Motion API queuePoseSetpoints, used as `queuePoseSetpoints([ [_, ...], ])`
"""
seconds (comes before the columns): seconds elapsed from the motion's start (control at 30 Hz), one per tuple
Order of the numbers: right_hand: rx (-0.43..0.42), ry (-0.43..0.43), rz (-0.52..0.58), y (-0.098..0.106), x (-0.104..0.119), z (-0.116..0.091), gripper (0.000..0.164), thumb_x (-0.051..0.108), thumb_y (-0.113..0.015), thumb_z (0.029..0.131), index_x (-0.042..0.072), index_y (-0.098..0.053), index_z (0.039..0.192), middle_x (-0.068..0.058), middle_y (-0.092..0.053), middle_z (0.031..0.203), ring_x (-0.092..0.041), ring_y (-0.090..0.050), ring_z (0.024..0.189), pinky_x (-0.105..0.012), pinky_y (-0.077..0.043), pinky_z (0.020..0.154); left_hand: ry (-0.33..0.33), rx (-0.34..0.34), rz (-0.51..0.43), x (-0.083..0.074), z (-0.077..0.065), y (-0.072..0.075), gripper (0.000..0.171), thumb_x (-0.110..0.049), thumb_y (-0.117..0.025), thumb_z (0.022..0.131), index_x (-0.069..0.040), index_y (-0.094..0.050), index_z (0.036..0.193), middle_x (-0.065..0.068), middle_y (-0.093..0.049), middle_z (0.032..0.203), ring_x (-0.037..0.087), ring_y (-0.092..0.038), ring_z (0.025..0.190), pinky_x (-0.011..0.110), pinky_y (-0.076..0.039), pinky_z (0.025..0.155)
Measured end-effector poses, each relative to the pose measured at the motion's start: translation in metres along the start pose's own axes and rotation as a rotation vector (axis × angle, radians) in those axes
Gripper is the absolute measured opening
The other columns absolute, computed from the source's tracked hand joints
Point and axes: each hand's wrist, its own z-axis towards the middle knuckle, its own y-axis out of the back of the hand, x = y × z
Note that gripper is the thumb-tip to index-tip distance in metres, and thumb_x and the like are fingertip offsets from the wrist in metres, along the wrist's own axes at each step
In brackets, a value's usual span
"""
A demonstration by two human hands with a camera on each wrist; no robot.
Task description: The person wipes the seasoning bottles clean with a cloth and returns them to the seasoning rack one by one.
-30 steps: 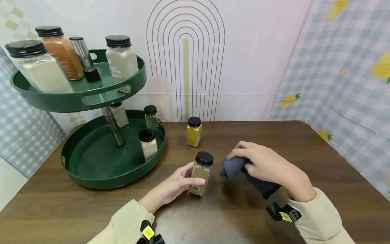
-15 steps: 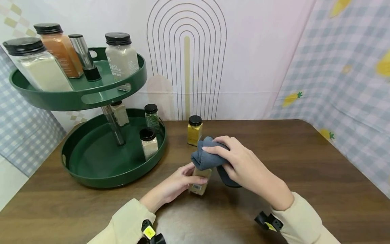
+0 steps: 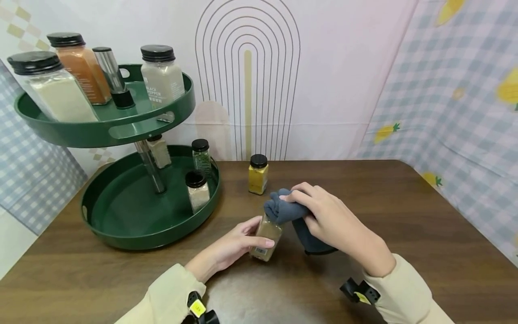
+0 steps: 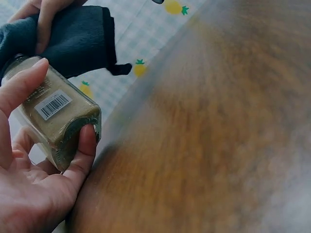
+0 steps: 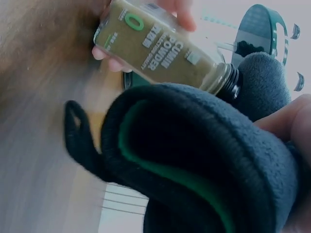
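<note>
My left hand (image 3: 238, 243) grips a clear spice jar (image 3: 268, 236) of tan powder, tilted a little to the right. Its label reads cumin powder in the right wrist view, and a barcode shows on the jar (image 4: 58, 104) in the left wrist view. A dark blue-grey cloth (image 3: 283, 208) with a hanging loop is bunched in my right hand (image 3: 323, 213). The cloth (image 5: 209, 126) lies over the jar's black lid (image 5: 230, 83), most of which it hides in the head view. The fingers of my right hand press the cloth there.
A yellow spice jar (image 3: 258, 175) with a black lid stands behind my hands. To the left is a two-tier green tray stand (image 3: 133, 238); large jars and a silver grinder (image 3: 113, 76) sit on top, small jars (image 3: 198, 191) below. Patterned fabric hangs behind the wooden table (image 3: 384, 198).
My right hand has brought the cloth leftward from the table's right side onto the jar's lid, then shifted slightly right. The jar in my left hand now leans, its lid mostly covered.
</note>
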Motion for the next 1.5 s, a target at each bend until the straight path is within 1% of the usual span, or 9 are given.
queuePoseSetpoints([
  [0.2,0.037,-0.055,-0.079,0.001,-0.007,-0.001,0.033,-0.007,-0.056,0.079,0.015,-0.061,0.102,-0.001,-0.059,0.104,-0.021,-0.059,0.087,-0.039,-0.050,0.069,-0.007,0.000,0.006,0.001,-0.001,0.000,0.064,-0.023,-0.070,0.081,-0.012,-0.041,0.137,0.008,-0.048,0.132,0.019,-0.046,0.115,0.038,-0.038,0.101],
  [0.37,0.052,-0.121,-0.258,0.011,-0.007,-0.005,0.040,-0.005,-0.061,0.075,0.020,-0.065,0.106,-0.005,-0.060,0.106,-0.026,-0.057,0.087,-0.039,-0.049,0.055,-0.020,0.013,0.007,0.002,-0.001,0.000,0.062,-0.022,-0.070,0.081,-0.011,-0.043,0.136,0.009,-0.050,0.130,0.018,-0.048,0.114,0.036,-0.039,0.099],
  [0.5,-0.093,-0.146,-0.295,0.019,-0.005,-0.005,0.044,-0.003,-0.064,0.074,0.020,-0.066,0.111,-0.009,-0.060,0.109,-0.031,-0.056,0.088,-0.043,-0.049,0.052,-0.025,0.016,-0.001,0.001,0.000,0.000,0.063,-0.022,-0.069,0.082,-0.011,-0.040,0.138,0.010,-0.046,0.136,0.020,-0.045,0.118,0.038,-0.037,0.102],
  [0.57,-0.193,-0.101,-0.229,0.017,-0.003,-0.003,0.047,-0.005,-0.064,0.074,0.019,-0.065,0.114,-0.010,-0.060,0.111,-0.031,-0.057,0.092,-0.045,-0.051,0.058,-0.024,0.015,-0.001,0.001,-0.001,0.000,0.064,-0.021,-0.068,0.083,-0.011,-0.040,0.138,0.010,-0.046,0.136,0.019,-0.046,0.118,0.037,-0.037,0.102],
  [0.63,-0.240,-0.028,-0.164,0.012,0.002,-0.002,0.048,-0.006,-0.063,0.074,0.019,-0.064,0.116,-0.010,-0.060,0.113,-0.030,-0.058,0.096,-0.045,-0.052,0.065,-0.024,0.018,0.003,0.001,-0.001,0.000,0.063,-0.021,-0.069,0.082,-0.010,-0.040,0.138,0.011,-0.048,0.135,0.019,-0.047,0.116,0.037,-0.038,0.101],
  [0.77,-0.166,0.043,-0.108,-0.001,0.010,0.001,0.051,-0.007,-0.062,0.074,0.021,-0.063,0.118,-0.009,-0.059,0.115,-0.027,-0.057,0.102,-0.041,-0.053,0.069,-0.019,0.024,0.007,0.001,-0.001,0.000,0.065,-0.022,-0.068,0.083,-0.011,-0.038,0.140,0.010,-0.048,0.135,0.020,-0.046,0.118,0.039,-0.035,0.103],
  [1.0,-0.070,-0.058,-0.137,-0.008,0.005,0.000,0.043,-0.006,-0.061,0.079,0.018,-0.064,0.115,-0.006,-0.059,0.109,-0.025,-0.058,0.098,-0.041,-0.053,0.066,-0.013,0.031,0.006,0.000,-0.001,0.001,0.063,-0.022,-0.067,0.083,-0.012,-0.039,0.139,0.010,-0.047,0.135,0.019,-0.047,0.115,0.038,-0.036,0.102],
  [1.37,-0.007,-0.101,-0.312,-0.003,-0.001,-0.003,0.044,-0.002,-0.066,0.076,0.018,-0.065,0.115,-0.011,-0.059,0.108,-0.028,-0.056,0.092,-0.038,-0.051,0.056,-0.005,0.019,-0.022,0.000,-0.001,0.001,0.064,-0.022,-0.065,0.085,-0.013,-0.036,0.141,0.011,-0.039,0.143,0.023,-0.041,0.124,0.044,-0.028,0.109],
  [1.5,0.036,-0.132,-0.389,0.001,0.000,-0.004,0.047,0.000,-0.074,0.069,0.019,-0.067,0.111,-0.012,-0.059,0.108,-0.030,-0.055,0.091,-0.039,-0.052,0.058,-0.020,0.005,-0.122,0.002,-0.001,0.003,0.065,-0.020,-0.062,0.087,-0.011,-0.031,0.143,0.011,-0.044,0.138,0.020,-0.046,0.120,0.041,-0.033,0.105],
])
